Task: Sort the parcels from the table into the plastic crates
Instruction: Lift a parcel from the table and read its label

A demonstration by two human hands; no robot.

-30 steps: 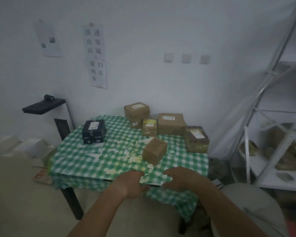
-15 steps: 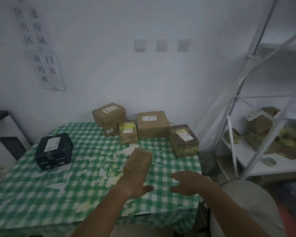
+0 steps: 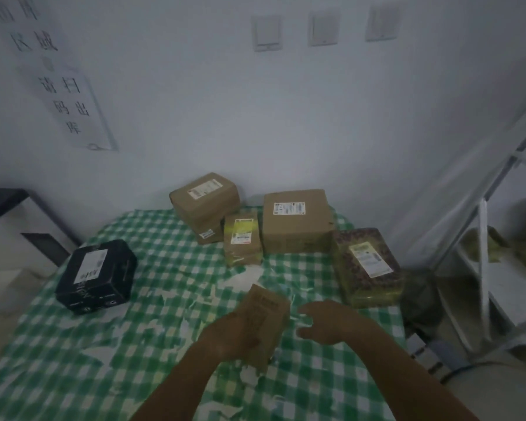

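Observation:
A small brown cardboard parcel (image 3: pixel 266 314) lies near the middle of the table with the green checked cloth (image 3: pixel 73 344). My left hand (image 3: pixel 230 337) grips its near left side. My right hand (image 3: pixel 327 323) hovers just right of the parcel, fingers loosely spread, holding nothing. A black box with a white label (image 3: pixel 97 276) sits at the left. Along the wall stand a brown box (image 3: pixel 205 203), a small yellow-taped parcel (image 3: pixel 242 241), a larger brown box (image 3: pixel 296 221) and a patterned wrapped parcel (image 3: pixel 366 265). No plastic crate is in view.
A white metal shelf rack (image 3: pixel 483 259) with more parcels stands to the right. A dark bag (image 3: pixel 419 302) sits beside the table's right edge. A white cabinet (image 3: pixel 16 235) is at the left, and paper notices (image 3: pixel 70 98) hang on the wall.
I have come closer to the table. My left hand has reached forward and taken hold of the small brown parcel, and my right hand has moved up beside it.

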